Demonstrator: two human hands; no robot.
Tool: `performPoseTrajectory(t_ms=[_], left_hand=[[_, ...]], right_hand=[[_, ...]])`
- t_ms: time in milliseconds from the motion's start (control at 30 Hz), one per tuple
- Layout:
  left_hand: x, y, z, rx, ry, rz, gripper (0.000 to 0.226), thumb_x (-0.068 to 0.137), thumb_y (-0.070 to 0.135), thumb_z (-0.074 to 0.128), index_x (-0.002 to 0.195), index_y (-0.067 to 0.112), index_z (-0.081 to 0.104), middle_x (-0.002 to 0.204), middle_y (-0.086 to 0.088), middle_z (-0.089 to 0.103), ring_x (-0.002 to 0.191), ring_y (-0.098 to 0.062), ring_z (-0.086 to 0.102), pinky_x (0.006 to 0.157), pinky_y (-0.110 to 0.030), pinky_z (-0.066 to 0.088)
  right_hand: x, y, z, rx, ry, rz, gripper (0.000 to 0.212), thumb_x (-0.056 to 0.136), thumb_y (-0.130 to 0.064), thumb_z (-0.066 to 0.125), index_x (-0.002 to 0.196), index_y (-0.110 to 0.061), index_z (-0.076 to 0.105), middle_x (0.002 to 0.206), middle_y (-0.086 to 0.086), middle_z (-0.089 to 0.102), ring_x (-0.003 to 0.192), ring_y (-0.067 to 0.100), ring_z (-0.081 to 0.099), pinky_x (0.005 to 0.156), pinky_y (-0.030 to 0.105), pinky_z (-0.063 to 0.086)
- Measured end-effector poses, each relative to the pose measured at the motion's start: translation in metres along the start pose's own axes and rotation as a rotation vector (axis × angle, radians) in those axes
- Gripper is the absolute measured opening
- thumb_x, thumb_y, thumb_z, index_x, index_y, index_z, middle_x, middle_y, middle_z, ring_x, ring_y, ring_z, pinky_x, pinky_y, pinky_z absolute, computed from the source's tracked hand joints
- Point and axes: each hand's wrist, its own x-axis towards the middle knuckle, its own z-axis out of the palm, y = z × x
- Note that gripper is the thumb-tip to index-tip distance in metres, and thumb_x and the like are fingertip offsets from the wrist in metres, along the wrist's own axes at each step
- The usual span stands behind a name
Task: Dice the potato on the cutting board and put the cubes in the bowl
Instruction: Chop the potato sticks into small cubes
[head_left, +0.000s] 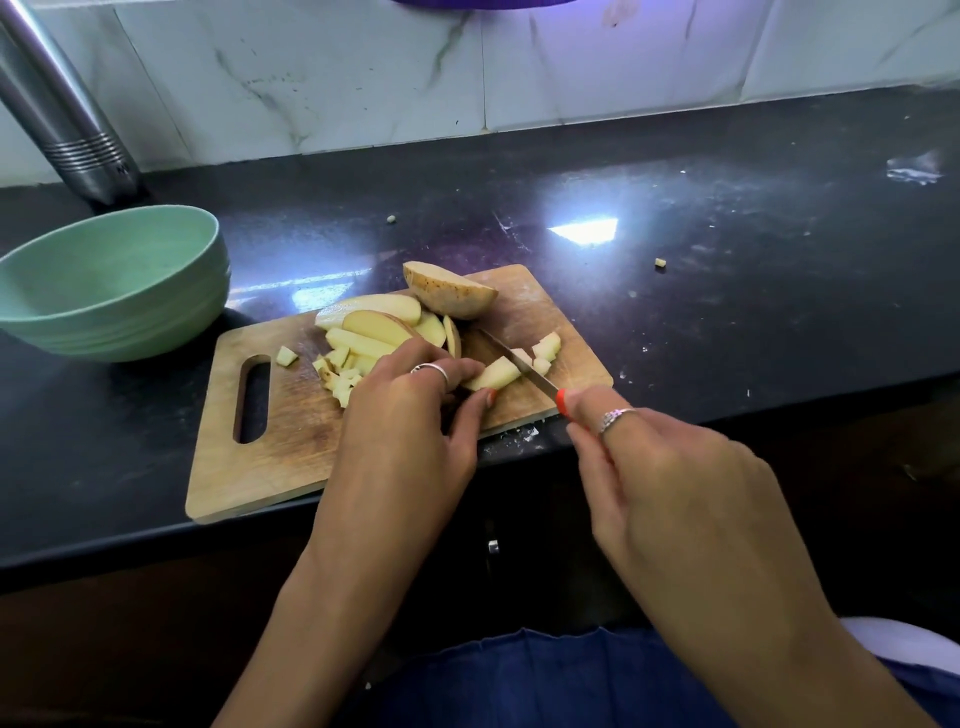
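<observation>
Board (291, 457) at counter (727, 291) front edge; bowl (111, 283) behind-left, touching its corner. Potato half (449, 291) at board's back, slices (379, 325) left, cubes (340, 376) before them.

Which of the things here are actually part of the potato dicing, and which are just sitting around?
In use:
- cutting board
- potato strip, pinched by the left hand
- knife, held in the right hand
- potato half
- green bowl

Lying about:
- steel bottle
- stray bits on the counter
</observation>
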Motion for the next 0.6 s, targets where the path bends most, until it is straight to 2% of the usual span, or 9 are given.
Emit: performPoseTrajectory(t_ms=[67, 200, 300, 500, 600], left_hand=[[-0.002, -0.002, 0.001, 0.003, 0.013, 0.004, 0.016, 0.08, 0.02, 0.074, 0.094, 0.012, 0.074, 0.086, 0.002, 0.065, 0.075, -0.018, 0.063, 0.073, -0.03, 0.053], [-0.001, 0.004, 0.0, 0.021, 0.021, 0.016, 0.014, 0.078, 0.018, 0.076, 0.089, 0.011, 0.074, 0.082, 0.002, 0.063, 0.071, -0.018, 0.061, 0.071, -0.029, 0.048], [0.002, 0.003, -0.001, 0.009, 0.007, 0.0, 0.012, 0.078, 0.019, 0.075, 0.087, 0.012, 0.073, 0.08, 0.002, 0.061, 0.07, -0.019, 0.06, 0.07, -0.035, 0.052], [0.002, 0.003, -0.003, 0.012, -0.02, -0.004, 0.011, 0.08, 0.019, 0.072, 0.088, 0.012, 0.072, 0.08, 0.001, 0.059, 0.073, -0.021, 0.059, 0.07, -0.04, 0.053], [0.002, 0.004, -0.004, 0.002, -0.013, 0.006, 0.011, 0.08, 0.018, 0.073, 0.089, 0.012, 0.073, 0.081, 0.002, 0.059, 0.072, -0.018, 0.059, 0.072, -0.038, 0.053]], right_hand=[[-0.001, 0.003, -0.003, 0.036, 0.037, -0.004, 0.03, 0.073, -0.006, 0.075, 0.102, -0.011, 0.069, 0.059, 0.003, 0.06, 0.04, 0.027, 0.054, 0.034, 0.032, 0.045], [-0.004, 0.005, -0.006, 0.061, 0.027, 0.005, 0.026, 0.078, -0.01, 0.071, 0.103, -0.012, 0.068, 0.057, 0.0, 0.056, 0.039, 0.025, 0.051, 0.034, 0.033, 0.044], [-0.006, 0.004, -0.006, 0.059, -0.003, -0.002, 0.026, 0.078, -0.009, 0.072, 0.103, -0.014, 0.067, 0.055, -0.001, 0.053, 0.038, 0.027, 0.049, 0.032, 0.036, 0.043], [-0.014, 0.002, -0.007, -0.052, -0.023, -0.009, 0.047, 0.057, -0.002, 0.084, 0.101, -0.013, 0.071, 0.053, 0.002, 0.052, 0.031, 0.025, 0.042, 0.033, 0.025, 0.037], [-0.01, 0.006, -0.008, -0.05, -0.049, 0.01, 0.041, 0.062, -0.005, 0.082, 0.1, -0.014, 0.07, 0.053, 0.001, 0.05, 0.032, 0.023, 0.039, 0.036, 0.022, 0.029]])
